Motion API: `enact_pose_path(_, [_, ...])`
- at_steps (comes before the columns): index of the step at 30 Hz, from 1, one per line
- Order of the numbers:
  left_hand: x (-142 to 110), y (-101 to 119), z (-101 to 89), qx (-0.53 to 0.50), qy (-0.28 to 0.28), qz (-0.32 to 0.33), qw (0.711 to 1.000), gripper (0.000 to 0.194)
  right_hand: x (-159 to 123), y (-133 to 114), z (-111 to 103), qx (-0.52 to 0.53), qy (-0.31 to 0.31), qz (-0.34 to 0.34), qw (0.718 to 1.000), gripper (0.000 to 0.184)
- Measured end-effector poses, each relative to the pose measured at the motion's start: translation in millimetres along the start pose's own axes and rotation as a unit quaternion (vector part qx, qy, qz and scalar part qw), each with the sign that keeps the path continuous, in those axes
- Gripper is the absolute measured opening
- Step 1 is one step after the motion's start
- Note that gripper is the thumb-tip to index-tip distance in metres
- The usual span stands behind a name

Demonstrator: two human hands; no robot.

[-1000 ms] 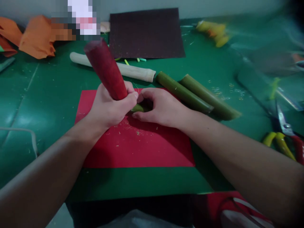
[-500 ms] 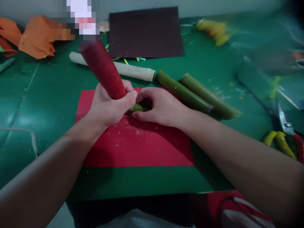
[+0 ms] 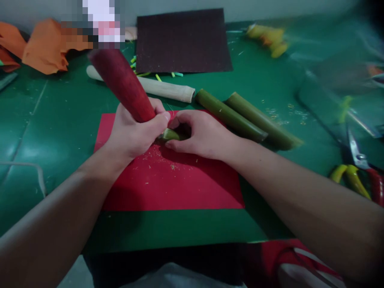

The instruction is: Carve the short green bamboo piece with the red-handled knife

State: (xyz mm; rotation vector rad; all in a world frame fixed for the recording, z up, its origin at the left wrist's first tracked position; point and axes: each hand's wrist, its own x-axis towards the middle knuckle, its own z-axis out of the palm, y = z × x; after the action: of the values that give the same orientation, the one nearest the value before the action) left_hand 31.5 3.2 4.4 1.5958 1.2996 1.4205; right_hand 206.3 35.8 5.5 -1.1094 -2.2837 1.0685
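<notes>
Green tabletop [image 3: 177, 230] carries it all; flat red rectangular sheet [image 3: 180, 190] on it near the front edge. Two long green bamboo-like tubes [image 3: 234, 118] lie side by side beyond the right hand [image 3: 207, 136]. Thick dark-red cylindrical handle [image 3: 124, 86] slants up and leftward over the sheet; left hand [image 3: 130, 130] has fingers wrapped closed round its lower end. Working end hidden, can't tell its shape. Handle looks rigid, wood-like, probably moderately heavy, top-heavy held this low; surface seems dull, so little slip. Full-fist hold on the lower part suits. Short green curved piece [image 3: 171, 134], likely bamboo, sits between the hands over the sheet; right fingers curl round it, thumb on the near side, small gap inside the curl. Probably light, stiff, smooth enough to roll, may split lengthwise; take it by the sides, back from the exposed left end. Tiny pale shavings [image 3: 172, 167] dot the sheet.
</notes>
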Motion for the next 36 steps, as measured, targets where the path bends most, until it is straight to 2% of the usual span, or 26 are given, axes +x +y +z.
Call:
enact_pose_path(2, [1.3, 0.5, -0.7, -0.009, -0.022, 0.02, 1.0, 0.026, -0.5, 0.6, 0.0, 0.005, 0.003, -0.007, 1.0, 0.024])
enact_pose_path(4, [1.3, 3.0, 0.0, 0.009, -0.037, 0.003, 0.999, 0.025, -1.0, 1.1, 0.0, 0.007, 0.001, -0.012, 1.0, 0.023])
enact_pose_path(8, [-3.0, 6.8, 2.9, 0.012, -0.022, -0.011, 1.0, 0.022, -1.0, 1.6, -0.4, 0.008, -0.006, -0.007, 1.0, 0.021])
enact_pose_path(14, [-8.5, 2.9, 13.8, 0.018, 0.093, -0.012, 0.995, 0.02, 2.4, 2.3, -2.9, -0.009, 0.028, 0.007, 1.0, 0.024])
enact_pose_path(17, [-4.0, 2.1, 16.4, -0.004, 0.139, 0.007, 0.99, 0.023, 2.4, 0.6, -3.3, -0.011, 0.005, 0.018, 1.0, 0.026])
enact_pose_path(20, [0.1, 2.5, 12.8, -0.008, 0.106, -0.009, 0.994, 0.023, 1.4, -1.1, -2.6, -0.008, -0.008, 0.018, 1.0, 0.026])
enact_pose_path(23, [0.8, 3.6, 6.7, -0.008, 0.05, -0.021, 0.998, 0.026, 0.9, -1.3, -1.5, -0.006, -0.004, 0.017, 1.0, 0.027])
enact_pose_path(25, [0.4, 4.3, 3.8, 0.001, 0.013, -0.019, 1.0, 0.028, 1.0, -0.7, -1.0, -0.001, -0.005, 0.018, 1.0, 0.026])
enact_pose_path(28, [0.1, 4.7, 2.0, 0.008, -0.01, -0.006, 1.0, 0.028, 1.3, 0.5, -0.6, 0.008, -0.006, 0.014, 1.0, 0.026])
enact_pose_path(33, [-0.2, 3.3, 4.3, 0.011, -0.015, -0.014, 1.0, 0.027, 1.4, 1.4, -0.8, 0.013, -0.011, 0.011, 1.0, 0.024])
enact_pose_path(36, [1.0, 1.5, 9.2, 0.009, 0.056, -0.001, 0.998, 0.022, 1.4, 0.7, -1.4, 0.004, -0.001, 0.015, 1.0, 0.025])
